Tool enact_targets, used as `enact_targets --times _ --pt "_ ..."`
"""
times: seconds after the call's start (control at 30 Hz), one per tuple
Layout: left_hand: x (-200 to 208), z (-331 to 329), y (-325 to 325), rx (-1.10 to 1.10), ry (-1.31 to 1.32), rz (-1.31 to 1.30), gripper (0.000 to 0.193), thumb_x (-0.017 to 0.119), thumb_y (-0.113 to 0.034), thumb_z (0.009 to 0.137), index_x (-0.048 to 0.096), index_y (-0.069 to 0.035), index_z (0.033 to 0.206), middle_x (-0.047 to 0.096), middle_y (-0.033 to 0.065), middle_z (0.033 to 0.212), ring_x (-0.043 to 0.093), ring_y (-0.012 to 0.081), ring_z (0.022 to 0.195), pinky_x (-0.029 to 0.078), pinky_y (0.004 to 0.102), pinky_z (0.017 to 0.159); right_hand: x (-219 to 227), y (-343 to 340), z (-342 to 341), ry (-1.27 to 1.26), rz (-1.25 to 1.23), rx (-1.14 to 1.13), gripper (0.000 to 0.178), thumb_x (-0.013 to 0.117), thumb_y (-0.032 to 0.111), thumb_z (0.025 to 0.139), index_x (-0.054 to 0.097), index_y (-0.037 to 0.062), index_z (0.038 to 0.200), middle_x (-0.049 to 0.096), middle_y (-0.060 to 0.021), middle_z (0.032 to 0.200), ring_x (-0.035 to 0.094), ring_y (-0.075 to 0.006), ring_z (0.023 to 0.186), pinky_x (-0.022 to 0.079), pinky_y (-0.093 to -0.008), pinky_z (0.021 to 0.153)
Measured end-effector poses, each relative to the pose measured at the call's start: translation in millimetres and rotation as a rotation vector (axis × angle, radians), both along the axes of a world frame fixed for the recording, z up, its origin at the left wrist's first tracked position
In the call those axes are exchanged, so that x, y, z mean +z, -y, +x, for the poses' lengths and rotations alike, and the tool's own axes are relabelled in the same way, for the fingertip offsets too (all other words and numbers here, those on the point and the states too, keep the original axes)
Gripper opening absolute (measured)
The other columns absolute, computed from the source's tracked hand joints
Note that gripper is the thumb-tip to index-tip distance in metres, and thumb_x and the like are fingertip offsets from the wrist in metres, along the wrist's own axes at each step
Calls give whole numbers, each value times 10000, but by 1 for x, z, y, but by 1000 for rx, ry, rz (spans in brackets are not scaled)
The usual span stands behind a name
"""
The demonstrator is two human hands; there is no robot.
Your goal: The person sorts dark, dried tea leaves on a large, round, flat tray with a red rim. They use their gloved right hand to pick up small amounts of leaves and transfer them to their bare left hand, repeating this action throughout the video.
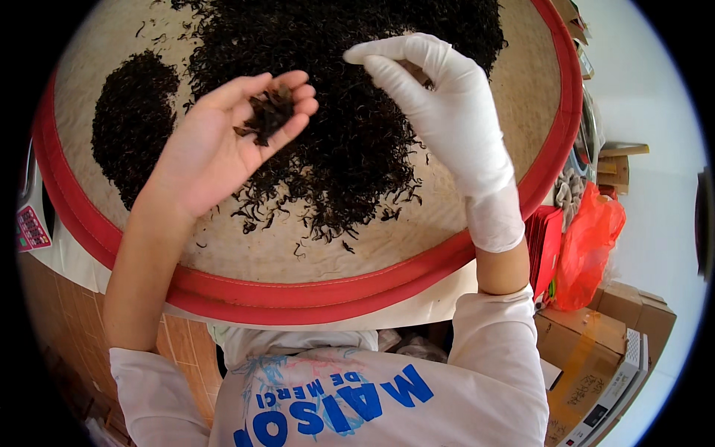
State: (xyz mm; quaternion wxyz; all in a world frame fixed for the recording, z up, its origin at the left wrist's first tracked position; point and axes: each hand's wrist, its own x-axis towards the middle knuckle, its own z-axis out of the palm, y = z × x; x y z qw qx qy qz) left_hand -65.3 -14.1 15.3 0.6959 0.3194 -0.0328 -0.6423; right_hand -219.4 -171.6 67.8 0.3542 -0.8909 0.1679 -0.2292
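My bare left hand (216,141) is turned palm up, its fingers curled into a cup. A small clump of dark, flat dried leaves (269,115) rests in it. A white glove covers my right hand (443,97), which hovers above the big heap with thumb and forefinger pinched together; whatever lies between the tips is too small to make out. Below both hands spreads a large heap of dark, twisted dried tea leaves (357,164). To the left of it lies a smaller oval pile of similar leaves (132,123). Both piles lie on a round, pale cloth tray with a red rim (298,302).
Right of the tray are red folders (546,246), a red plastic bag (592,242) and cardboard boxes (581,343). Part of a scale-like device with a pink panel (33,227) shows at the left edge. A brown floor (74,305) lies below.
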Motion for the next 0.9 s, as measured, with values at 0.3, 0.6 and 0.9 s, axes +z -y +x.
enact_targets --times 0.3,0.6,0.9 --pt "5 23 -5 194 40 -58 316 468 -114 980 488 40 1255 567 106 1152 581 181 1069 511 281 950 -2 20 -23 -568 110 144 178 615 173 857 682 32 942 672 -127 837 649 -289 764 519 -340 727" --pt "-9 35 -5 129 -32 -164 319 461 -91 973 481 98 1230 553 152 1193 567 213 1119 492 301 989 -22 -5 -23 -381 -283 606 208 726 128 701 726 138 909 618 -83 890 580 -279 921 499 -363 807" --pt "-10 38 -8 120 -28 -190 321 454 -97 978 481 100 1231 556 157 1196 568 212 1120 486 297 998 -11 26 -32 -296 -410 377 188 702 45 729 689 116 903 593 -68 876 578 -267 853 488 -349 760"
